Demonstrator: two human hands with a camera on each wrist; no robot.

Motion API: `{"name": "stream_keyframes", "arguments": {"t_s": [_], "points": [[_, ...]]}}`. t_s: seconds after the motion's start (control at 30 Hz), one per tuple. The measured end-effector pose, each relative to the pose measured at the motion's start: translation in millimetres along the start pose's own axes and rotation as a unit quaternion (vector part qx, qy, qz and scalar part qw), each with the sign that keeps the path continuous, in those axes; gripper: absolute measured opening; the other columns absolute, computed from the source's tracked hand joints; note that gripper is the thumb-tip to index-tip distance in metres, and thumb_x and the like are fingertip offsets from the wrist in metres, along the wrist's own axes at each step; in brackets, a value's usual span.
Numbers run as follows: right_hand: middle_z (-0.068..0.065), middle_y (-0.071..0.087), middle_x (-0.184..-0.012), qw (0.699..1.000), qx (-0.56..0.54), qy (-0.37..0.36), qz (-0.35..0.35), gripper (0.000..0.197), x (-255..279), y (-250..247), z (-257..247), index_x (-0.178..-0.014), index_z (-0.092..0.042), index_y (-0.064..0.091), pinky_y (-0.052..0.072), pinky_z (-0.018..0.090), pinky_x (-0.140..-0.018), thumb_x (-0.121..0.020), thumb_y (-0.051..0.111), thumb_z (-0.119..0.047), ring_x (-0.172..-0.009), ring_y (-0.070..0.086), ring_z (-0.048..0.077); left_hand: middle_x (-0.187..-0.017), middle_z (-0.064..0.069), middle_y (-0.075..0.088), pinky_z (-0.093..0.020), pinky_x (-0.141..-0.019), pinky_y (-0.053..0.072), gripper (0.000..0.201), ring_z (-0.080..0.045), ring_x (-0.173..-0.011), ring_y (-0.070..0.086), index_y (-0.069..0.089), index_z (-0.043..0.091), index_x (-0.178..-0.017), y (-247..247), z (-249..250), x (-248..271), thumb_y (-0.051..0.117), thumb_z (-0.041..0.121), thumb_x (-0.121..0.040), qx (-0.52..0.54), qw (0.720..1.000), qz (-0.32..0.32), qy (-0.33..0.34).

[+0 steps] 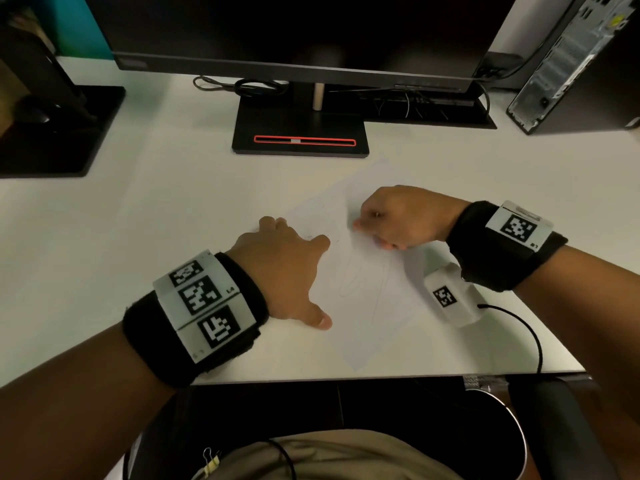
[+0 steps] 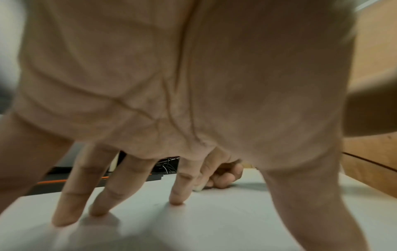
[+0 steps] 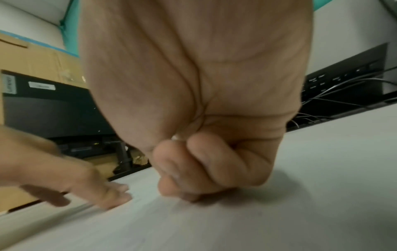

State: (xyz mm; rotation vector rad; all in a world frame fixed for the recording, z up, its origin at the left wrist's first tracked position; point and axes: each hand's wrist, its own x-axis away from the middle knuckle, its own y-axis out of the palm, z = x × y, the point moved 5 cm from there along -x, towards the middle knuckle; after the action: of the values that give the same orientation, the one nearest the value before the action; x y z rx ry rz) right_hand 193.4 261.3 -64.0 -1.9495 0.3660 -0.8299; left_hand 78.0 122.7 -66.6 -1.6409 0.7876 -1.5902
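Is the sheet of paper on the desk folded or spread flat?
Spread flat: the sheet lies in one layer on the desk. The left hand presses it with straight fingers; the right hand rests curled on it.

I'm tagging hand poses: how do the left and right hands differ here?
The left hand is spread, fingertips pressing the paper; the right hand is curled into a fist. The left holds nothing; the right grips a small white thing. Both rest on the paper.

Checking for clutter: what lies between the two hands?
Only bare white paper sheet, faintly pencil-lined, between the left hand and right hand; the head view shows it.
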Motion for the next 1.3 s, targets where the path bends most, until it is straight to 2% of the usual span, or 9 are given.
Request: {"name": "stream_keyframes", "arguments": {"t_s": [0.1, 0.2, 0.37, 0.53, 0.7, 0.87, 1.07, 1.17, 1.3], "points": [[0.004, 0.069, -0.070, 0.999, 0.028, -0.038, -0.018, 0.048, 7.4, 12.7, -11.5, -0.077, -0.005, 0.062, 0.052, 0.037, -0.072, -0.103, 0.045, -0.040, -0.065, 0.061, 0.022, -0.152, -0.021, 0.027, -0.046, -0.093, 0.043, 0.109, -0.036, -0.139, 0.023, 0.013, 0.032, -0.151, 5.4, 0.9, 0.1, 0.064, 0.081, -0.068, -0.015, 1.000, 0.012, -0.013], [0.001, 0.067, -0.062, 0.994, 0.023, -0.056, -0.087, 0.049, 14.3, 24.3, -18.0, -0.072, -0.008, 0.062, 0.053, 0.034, -0.070, -0.102, 0.046, -0.044, -0.056, 0.056, 0.015, -0.158, -0.025, 0.014, -0.048, -0.098, 0.042, 0.112, -0.038, -0.144, 0.018, 0.005, 0.034, -0.153, 5.9, -1.3, 1.0, 0.062, 0.082, -0.069, -0.012, 1.000, 0.013, -0.021], [0.003, 0.068, -0.070, 0.999, 0.038, -0.031, 0.005, 0.047, 6.4, 5.6, -1.3, -0.075, -0.008, 0.062, 0.054, 0.041, -0.077, -0.103, 0.045, -0.042, -0.070, 0.063, 0.024, -0.162, -0.025, 0.000, -0.051, -0.105, 0.038, 0.117, -0.037, -0.148, 0.009, -0.006, 0.036, -0.155, 8.4, -1.3, 1.6, 0.059, 0.082, -0.071, -0.006, 1.000, 0.000, -0.025], [-0.003, 0.059, -0.058, 0.992, 0.027, -0.084, -0.091, 0.049, 22.5, 30.3, -21.5, -0.070, -0.010, 0.057, 0.050, 0.035, -0.070, -0.103, 0.046, -0.045, -0.054, 0.050, 0.012, -0.162, -0.024, 0.000, -0.049, -0.106, 0.037, 0.117, -0.036, -0.148, 0.011, -0.007, 0.036, -0.156, 7.6, -3.3, 1.9, 0.060, 0.082, -0.072, -0.007, 1.000, 0.000, -0.019], [0.007, 0.066, -0.076, 0.998, 0.039, -0.045, 0.019, 0.050, 12.8, 11.8, -4.3, -0.077, -0.004, 0.059, 0.051, 0.041, -0.075, -0.104, 0.043, -0.043, -0.073, 0.060, 0.026, -0.162, -0.024, -0.002, -0.050, -0.107, 0.036, 0.118, -0.036, -0.149, 0.010, -0.009, 0.037, -0.156, 7.2, -3.7, 2.2, 0.059, 0.083, -0.071, -0.008, 1.000, -0.001, -0.016], [-0.004, 0.054, -0.065, 0.990, 0.050, -0.105, -0.073, 0.046, 29.6, 35.3, -30.9, -0.071, -0.013, 0.055, 0.039, 0.028, -0.066, -0.104, 0.044, -0.044, -0.062, 0.050, 0.009, -0.162, -0.023, 0.000, -0.048, -0.107, 0.036, 0.118, -0.034, -0.149, 0.011, -0.008, 0.039, -0.155, 6.7, -6.3, 3.0, 0.061, 0.082, -0.070, -0.005, 1.000, 0.000, -0.013], [0.009, 0.062, -0.079, 0.996, 0.062, -0.050, 0.040, 0.048, 8.9, 8.9, -5.4, -0.076, -0.004, 0.057, 0.047, 0.039, -0.072, -0.105, 0.042, -0.039, -0.075, 0.058, 0.028, -0.163, -0.022, -0.001, -0.049, -0.107, 0.036, 0.118, -0.034, -0.149, 0.010, -0.009, 0.039, -0.155, 6.3, -6.0, 2.9, 0.060, 0.082, -0.071, -0.007, 1.000, -0.003, -0.012], [-0.006, 0.054, -0.068, 0.992, 0.070, -0.101, -0.030, 0.043, 21.3, 27.1, -27.3, -0.070, -0.016, 0.052, 0.039, 0.028, -0.064, -0.105, 0.043, -0.040, -0.064, 0.050, 0.010, -0.162, -0.022, 0.000, -0.049, -0.106, 0.036, 0.117, -0.034, -0.149, 0.011, -0.008, 0.039, -0.155, 6.9, -6.3, 2.8, 0.061, 0.082, -0.071, -0.005, 1.000, -0.002, -0.012], [-0.001, 0.058, -0.069, 0.993, 0.064, -0.089, -0.051, 0.049, 14.4, 24.8, -26.0, -0.073, -0.012, 0.056, 0.042, 0.029, -0.065, -0.105, 0.043, -0.046, -0.066, 0.052, 0.015, -0.162, -0.021, -0.001, -0.049, -0.106, 0.037, 0.117, -0.035, -0.149, 0.011, -0.009, 0.039, -0.155, 6.5, -6.2, 2.5, 0.060, 0.083, -0.070, -0.006, 1.000, -0.003, -0.013]]}}
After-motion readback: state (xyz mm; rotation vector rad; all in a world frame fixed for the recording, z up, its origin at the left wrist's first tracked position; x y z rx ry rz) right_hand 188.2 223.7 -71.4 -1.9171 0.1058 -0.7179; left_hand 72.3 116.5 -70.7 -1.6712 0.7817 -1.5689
